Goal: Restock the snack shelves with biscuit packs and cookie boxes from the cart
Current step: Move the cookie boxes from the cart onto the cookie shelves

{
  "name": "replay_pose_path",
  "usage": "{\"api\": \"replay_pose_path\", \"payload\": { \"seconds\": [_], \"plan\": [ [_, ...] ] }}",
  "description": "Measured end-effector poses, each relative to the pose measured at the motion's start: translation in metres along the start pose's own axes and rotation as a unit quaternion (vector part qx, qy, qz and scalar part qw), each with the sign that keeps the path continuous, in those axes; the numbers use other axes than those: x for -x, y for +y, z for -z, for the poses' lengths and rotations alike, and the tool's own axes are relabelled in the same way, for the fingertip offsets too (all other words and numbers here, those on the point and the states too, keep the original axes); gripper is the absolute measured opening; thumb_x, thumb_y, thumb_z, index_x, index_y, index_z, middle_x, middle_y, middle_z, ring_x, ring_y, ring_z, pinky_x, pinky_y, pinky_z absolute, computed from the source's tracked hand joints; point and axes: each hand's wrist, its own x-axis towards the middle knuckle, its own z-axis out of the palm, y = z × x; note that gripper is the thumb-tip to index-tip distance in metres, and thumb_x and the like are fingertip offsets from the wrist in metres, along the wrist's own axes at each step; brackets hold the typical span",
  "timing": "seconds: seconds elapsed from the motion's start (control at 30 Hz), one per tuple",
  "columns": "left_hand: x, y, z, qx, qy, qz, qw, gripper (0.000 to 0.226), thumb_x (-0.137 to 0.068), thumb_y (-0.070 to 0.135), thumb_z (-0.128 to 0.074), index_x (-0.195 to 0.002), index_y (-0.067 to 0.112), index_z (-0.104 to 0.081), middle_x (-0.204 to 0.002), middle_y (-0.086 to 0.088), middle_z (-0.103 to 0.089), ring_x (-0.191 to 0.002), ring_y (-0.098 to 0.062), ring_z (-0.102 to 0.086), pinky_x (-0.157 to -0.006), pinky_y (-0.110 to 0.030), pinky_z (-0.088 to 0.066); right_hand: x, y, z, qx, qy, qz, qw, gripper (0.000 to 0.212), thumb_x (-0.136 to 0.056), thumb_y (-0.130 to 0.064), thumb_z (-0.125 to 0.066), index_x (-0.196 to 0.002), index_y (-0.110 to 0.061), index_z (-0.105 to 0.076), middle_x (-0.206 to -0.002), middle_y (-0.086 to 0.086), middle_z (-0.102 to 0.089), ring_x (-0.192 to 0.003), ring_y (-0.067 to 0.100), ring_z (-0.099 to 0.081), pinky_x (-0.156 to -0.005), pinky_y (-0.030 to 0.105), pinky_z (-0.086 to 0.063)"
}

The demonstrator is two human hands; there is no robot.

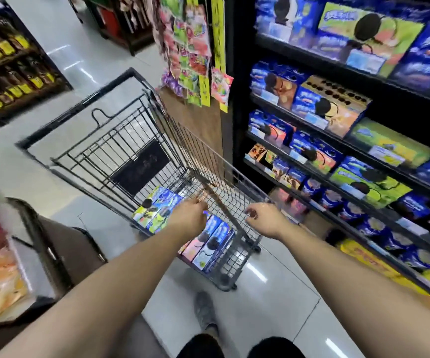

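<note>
- Shopping cart (74,107): one black wire cart on the glossy tiled floor (273,280), taken here as the reference point.
- Cookie boxes: all lie flat on the bottom of the cart, in two clusters.
  - The far cluster (154,210) is green and blue.
  - The near cluster (208,244) is pink and blue and sits against the handle end.
  - Blur prevents a firm count of boxes in either cluster.
- Left hand (190,215): reaches over the cart's handle bar (219,205), back of the hand uppermost. The fingers are hidden, so a clasp on the bar cannot be confirmed.
- Right hand (265,219): at the right corner of the cart's handle end, with fingers curled downward. Whether they close on the wire cannot be told.
- Snack shelves (238,73): immediately right of the cart. At least four tiers are visible, stocked with blue, green and orange cookie boxes and packs.
- Hanging sweet bags (196,47): on strips beyond the cart's far right side.
- Bottle shelves (10,68): well to the left of the cart, holding dark bottles with yellow labels.
- One grey shoe (205,311): on the floor just short of the cart.
</note>
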Motion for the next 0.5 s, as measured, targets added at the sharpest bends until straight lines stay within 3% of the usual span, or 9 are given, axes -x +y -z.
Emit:
{"api": "replay_pose_path", "payload": {
  "seconds": [0.33, 0.43, 0.5],
  "plan": [
    [-0.065, -0.088, -0.095, -0.007, -0.099, 0.009, 0.995, 0.035, -0.098, 0.036, -0.047, -0.129, 0.024, -0.058, -0.134, -0.009, -0.057, -0.121, -0.034, -0.054, -0.095, -0.042, -0.049, -0.117, -0.006, -0.107, 0.004, -0.107, -0.069, 0.992, 0.056, -0.095, -0.031, -0.067, -0.145, -0.015, -0.048, -0.141, 0.010, -0.057, -0.124, 0.026, -0.056, -0.105, 0.033, -0.043],
    [-0.096, -0.094, -0.143, -0.033, -0.146, -0.012, 0.989, 0.044, -0.100, 0.039, -0.042, -0.140, 0.024, -0.049, -0.142, -0.010, -0.049, -0.128, -0.036, -0.048, -0.102, -0.047, -0.045, -0.159, 0.014, -0.139, 0.026, -0.140, -0.067, 0.988, 0.051, -0.094, -0.031, -0.068, -0.138, -0.010, -0.054, -0.139, 0.014, -0.059, -0.123, 0.029, -0.057, -0.100, 0.030, -0.044],
    [-0.114, -0.097, -0.177, -0.078, -0.189, -0.045, 0.978, 0.051, -0.101, 0.038, -0.038, -0.150, 0.025, -0.037, -0.157, -0.007, -0.035, -0.140, -0.035, -0.037, -0.112, -0.054, -0.034, -0.184, 0.027, -0.159, 0.040, -0.166, -0.058, 0.984, 0.050, -0.094, -0.030, -0.068, -0.137, -0.009, -0.054, -0.139, 0.016, -0.058, -0.125, 0.030, -0.056, -0.096, 0.026, -0.041]
  ]
}}
